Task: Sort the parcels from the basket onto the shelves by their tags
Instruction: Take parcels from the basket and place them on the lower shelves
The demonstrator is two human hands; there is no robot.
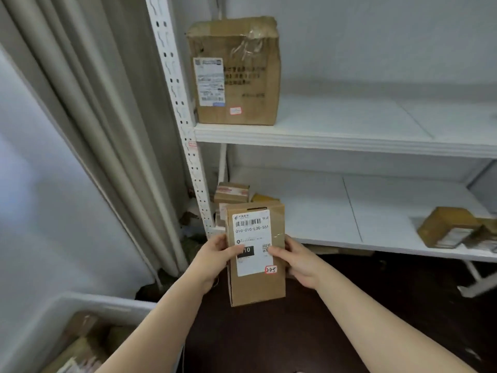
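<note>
At the far left I saw the basket (67,300) with more parcels (80,345) inside, so I judged the sorting far from finished. The left hand (215,254) gripped one edge of a brown parcel (255,286), held upright in front of the lower shelf (349,246). Its tag (271,270) seemed to read 3-3-5. The right hand (298,262) clasped the other edge. A large box (236,71) stood on the upper shelf (349,141), small boxes (232,192) sat on the lower shelf, and further parcels (446,224) lay at its right end. The held one was not yet placed.
</note>
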